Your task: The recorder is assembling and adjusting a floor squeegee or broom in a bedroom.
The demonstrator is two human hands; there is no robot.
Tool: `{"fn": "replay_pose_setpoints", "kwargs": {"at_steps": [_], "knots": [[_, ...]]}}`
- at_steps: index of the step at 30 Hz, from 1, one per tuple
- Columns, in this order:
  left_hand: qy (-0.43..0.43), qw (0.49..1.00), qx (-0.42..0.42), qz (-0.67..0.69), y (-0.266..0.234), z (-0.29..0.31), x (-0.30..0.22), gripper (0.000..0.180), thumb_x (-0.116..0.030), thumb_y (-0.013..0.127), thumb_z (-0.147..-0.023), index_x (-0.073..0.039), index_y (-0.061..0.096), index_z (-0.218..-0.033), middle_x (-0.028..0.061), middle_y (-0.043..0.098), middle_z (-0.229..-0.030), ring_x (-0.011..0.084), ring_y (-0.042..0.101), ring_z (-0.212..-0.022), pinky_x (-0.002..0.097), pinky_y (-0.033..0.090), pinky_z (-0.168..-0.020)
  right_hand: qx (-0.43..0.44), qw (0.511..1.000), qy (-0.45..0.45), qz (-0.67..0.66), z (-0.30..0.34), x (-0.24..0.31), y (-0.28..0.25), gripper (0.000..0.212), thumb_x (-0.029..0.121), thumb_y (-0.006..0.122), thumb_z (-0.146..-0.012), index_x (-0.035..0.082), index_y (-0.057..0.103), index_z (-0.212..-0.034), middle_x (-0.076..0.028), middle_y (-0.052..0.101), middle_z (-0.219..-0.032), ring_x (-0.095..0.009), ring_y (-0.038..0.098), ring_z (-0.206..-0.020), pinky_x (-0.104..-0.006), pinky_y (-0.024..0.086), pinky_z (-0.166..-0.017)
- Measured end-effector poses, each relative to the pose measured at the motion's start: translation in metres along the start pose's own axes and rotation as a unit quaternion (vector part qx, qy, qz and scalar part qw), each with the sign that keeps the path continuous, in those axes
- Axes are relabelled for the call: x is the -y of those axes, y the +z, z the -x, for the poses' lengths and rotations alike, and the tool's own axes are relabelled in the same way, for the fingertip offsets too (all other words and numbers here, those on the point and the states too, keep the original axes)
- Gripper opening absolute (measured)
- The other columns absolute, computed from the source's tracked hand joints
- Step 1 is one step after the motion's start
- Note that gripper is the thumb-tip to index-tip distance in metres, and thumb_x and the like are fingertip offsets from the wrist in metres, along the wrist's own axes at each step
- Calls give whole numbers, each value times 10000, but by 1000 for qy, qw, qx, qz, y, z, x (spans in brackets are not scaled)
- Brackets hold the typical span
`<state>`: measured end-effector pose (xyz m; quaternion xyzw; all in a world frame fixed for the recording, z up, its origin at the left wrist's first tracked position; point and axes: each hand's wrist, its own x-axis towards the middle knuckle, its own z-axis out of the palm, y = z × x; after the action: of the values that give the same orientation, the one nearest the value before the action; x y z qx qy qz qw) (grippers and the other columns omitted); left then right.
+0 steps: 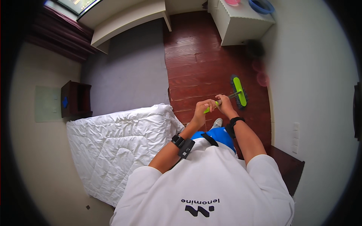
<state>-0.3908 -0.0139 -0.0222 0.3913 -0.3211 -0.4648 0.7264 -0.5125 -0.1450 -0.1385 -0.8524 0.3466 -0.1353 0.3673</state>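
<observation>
Both my hands are wrapped around the handle of a mop (238, 91) with a bright green head and a grey fringed pad. My left hand (204, 109) grips the green end of the handle, close in front of my body. A little farther along to the right, my right hand (225, 105) closes on the handle's shaft. The mop head rests on the dark red wooden floor (200, 81), ahead and to the right, near the wall. Black straps with a small device circle my wrists.
At my left a bed carries a white quilt (120, 147). A dark nightstand (76, 100) stands beyond it, next to a grey floor mat (128, 67). Ahead right is a white cabinet (241, 24) bearing a blue basin (261, 6). Blurred pink round things (263, 79) lie by the right wall.
</observation>
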Motion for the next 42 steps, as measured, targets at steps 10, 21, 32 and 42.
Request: {"fn": "replay_pose_setpoints", "kwargs": {"at_steps": [10, 21, 32, 42], "knots": [[67, 985, -151, -48, -124, 132, -172, 351, -329, 451, -830, -46, 475, -624, 100, 469, -685, 252, 482, -820, 410, 356, -938, 274, 952, -100, -96, -6, 207, 146, 241, 39, 617, -748, 98, 674, -975, -140, 674, -964, -343, 622, -968, -455, 451, -859], [168, 940, -296, -34, -187, 203, -211, 300, -364, 418, -791, -110, 436, -633, 54, 443, -686, 222, 459, -829, 418, 346, -992, 413, 890, -189, 43, -24, 315, 226, 194, 78, 639, -723, 124, 702, -901, -132, 693, -928, -332, 671, -890, -433, 534, -769], [88, 975, -200, 28, -220, 71, -140, 325, -379, 408, -779, -94, 443, -626, 56, 457, -675, 246, 463, -844, 435, 335, -996, 317, 936, -129, 83, -119, 202, 192, 149, 98, 646, -744, 114, 708, -878, -132, 691, -933, -338, 666, -922, -448, 523, -793], [-103, 995, -4, 16, -164, -146, -19, 365, -405, 462, -813, -52, 519, -738, 152, 589, -959, 295, 471, -1157, 439, 229, -1102, 80, 989, 56, 111, -209, 13, 69, 312, 62, 706, -709, 154, 659, -1004, -66, 610, -1087, -287, 539, -1117, -480, 389, -1008]]}}
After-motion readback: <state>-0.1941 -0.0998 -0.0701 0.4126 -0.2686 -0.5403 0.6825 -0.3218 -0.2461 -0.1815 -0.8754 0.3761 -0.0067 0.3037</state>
